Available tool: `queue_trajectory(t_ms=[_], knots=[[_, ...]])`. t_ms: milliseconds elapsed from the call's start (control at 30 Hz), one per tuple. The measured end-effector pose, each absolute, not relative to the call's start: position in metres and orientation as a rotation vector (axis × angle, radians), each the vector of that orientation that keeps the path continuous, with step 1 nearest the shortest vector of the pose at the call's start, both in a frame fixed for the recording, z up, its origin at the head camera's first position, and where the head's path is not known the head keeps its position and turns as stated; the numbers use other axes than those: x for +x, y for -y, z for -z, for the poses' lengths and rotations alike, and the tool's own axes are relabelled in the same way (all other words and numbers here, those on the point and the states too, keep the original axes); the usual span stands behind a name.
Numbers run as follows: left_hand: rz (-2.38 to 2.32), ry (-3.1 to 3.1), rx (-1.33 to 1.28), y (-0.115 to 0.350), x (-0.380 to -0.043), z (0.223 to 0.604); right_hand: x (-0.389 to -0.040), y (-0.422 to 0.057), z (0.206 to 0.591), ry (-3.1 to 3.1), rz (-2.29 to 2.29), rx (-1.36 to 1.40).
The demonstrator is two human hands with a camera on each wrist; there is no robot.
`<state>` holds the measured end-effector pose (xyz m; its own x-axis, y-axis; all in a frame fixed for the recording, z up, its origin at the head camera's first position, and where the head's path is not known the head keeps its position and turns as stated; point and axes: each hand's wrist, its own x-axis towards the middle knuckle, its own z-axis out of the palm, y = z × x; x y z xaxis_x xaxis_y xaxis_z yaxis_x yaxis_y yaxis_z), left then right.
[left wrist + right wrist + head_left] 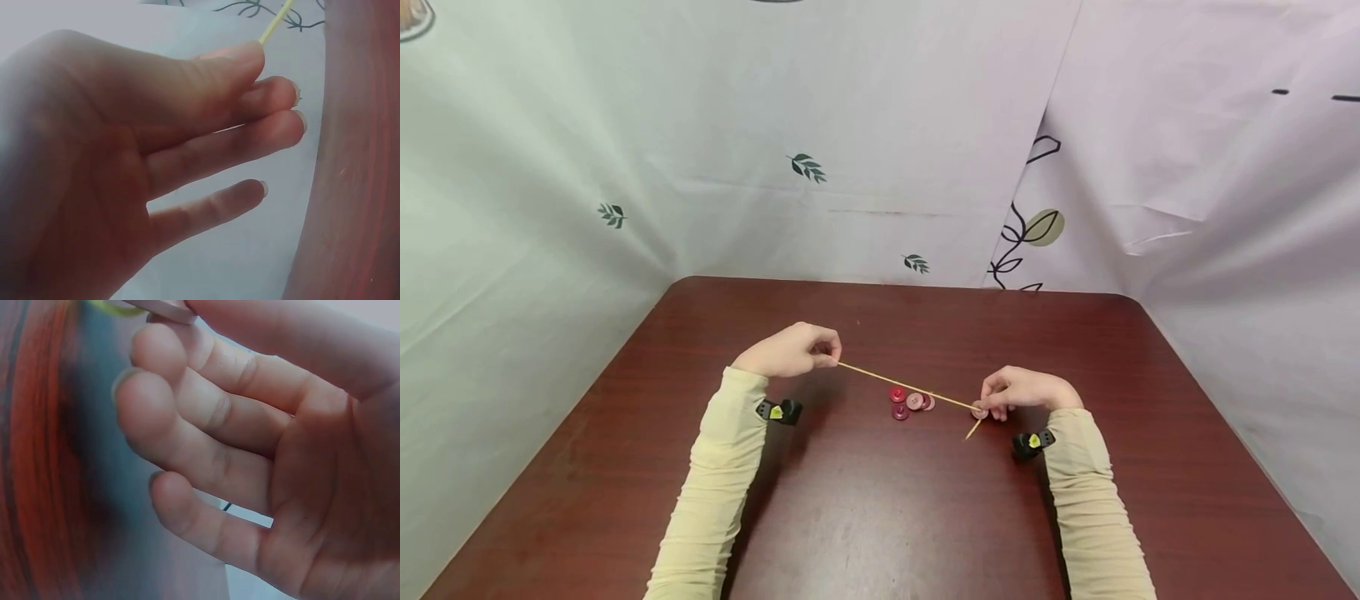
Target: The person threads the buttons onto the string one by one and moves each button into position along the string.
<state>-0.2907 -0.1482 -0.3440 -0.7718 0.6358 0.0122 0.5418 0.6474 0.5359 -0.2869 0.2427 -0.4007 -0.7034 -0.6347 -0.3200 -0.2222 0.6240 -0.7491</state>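
A yellow cord (pixel 910 387) stretches straight between the two hands above the table. My left hand (pixel 793 348) pinches one end of it between thumb and fingertips, raised to the left. At the other side my right hand (pixel 1018 390) pinches a pale pink button (pixel 978 410) by its edge. The cord runs to this button, and a short tail hangs below it. In the right wrist view the button (pixel 165 309) shows edge-on between thumb and finger. Between the hands lie a red button (pixel 898 394), a dark maroon button (pixel 900 412) and a pink button (pixel 914 402).
More buttons (pixel 928 402) partly overlap at the right of the small group. All lie on a dark reddish-brown table (pixel 880 500) with rounded far corners. White cloth (pixel 880 125) printed with leaves hangs behind and at both sides.
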Motion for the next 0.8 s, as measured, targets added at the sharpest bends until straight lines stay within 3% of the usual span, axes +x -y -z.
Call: queue_trajectory(t_ms=[800], knots=[[-0.815, -2.703, 1.021, 0.1406, -0.2902, 0.3449, -0.2848, -0.2462, 0.399, -2.378, 0.921, -0.592]])
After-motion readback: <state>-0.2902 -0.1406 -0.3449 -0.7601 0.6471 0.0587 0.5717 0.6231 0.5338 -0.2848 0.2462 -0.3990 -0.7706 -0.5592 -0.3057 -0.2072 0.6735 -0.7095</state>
